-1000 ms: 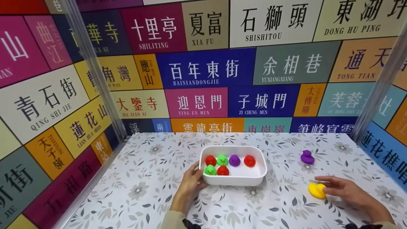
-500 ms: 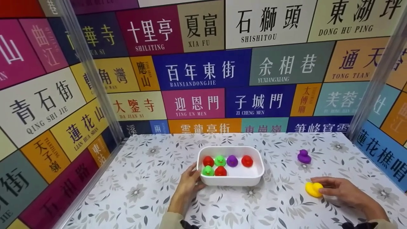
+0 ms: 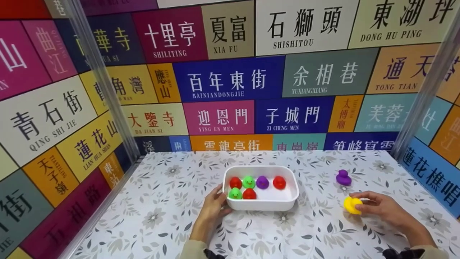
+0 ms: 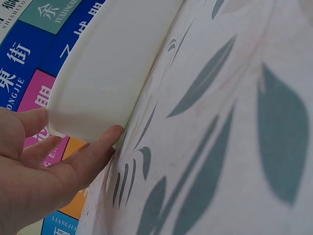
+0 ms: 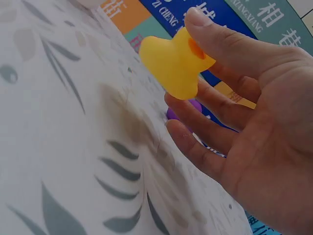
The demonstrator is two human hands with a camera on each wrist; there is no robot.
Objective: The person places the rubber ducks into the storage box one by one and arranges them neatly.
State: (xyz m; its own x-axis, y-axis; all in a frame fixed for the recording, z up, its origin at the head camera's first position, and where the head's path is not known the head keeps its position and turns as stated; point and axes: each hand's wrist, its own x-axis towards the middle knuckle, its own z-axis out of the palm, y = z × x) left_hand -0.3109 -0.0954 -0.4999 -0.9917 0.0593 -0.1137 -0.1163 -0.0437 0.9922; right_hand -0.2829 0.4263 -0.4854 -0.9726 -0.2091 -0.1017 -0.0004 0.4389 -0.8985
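Observation:
A yellow rubber duck [image 3: 353, 205] is pinched between the thumb and fingers of my right hand [image 3: 384, 210]. In the right wrist view the yellow duck [image 5: 171, 63] hangs just above the table, its shadow below. My left hand [image 3: 211, 208] holds the left end of a white plastic box [image 3: 266, 205]. Seen from the left wrist, fingers [image 4: 100, 147] touch the box's outer wall near its base. Inside the box sit several rubber ducks: red [image 3: 279, 182], green [image 3: 248, 182] and a purple one [image 3: 262, 182].
Another purple duck [image 3: 344, 177] stands on the table beyond the right hand. A white cloth with a leaf and flower print covers the table [image 3: 172, 194]. Behind it rises a wall [image 3: 230, 81] of coloured name panels, with clear strips at the corners.
My right hand has pinched the yellow duck and raised it off the table, slightly away from me. My left hand stays at the box. The head view has shifted a little.

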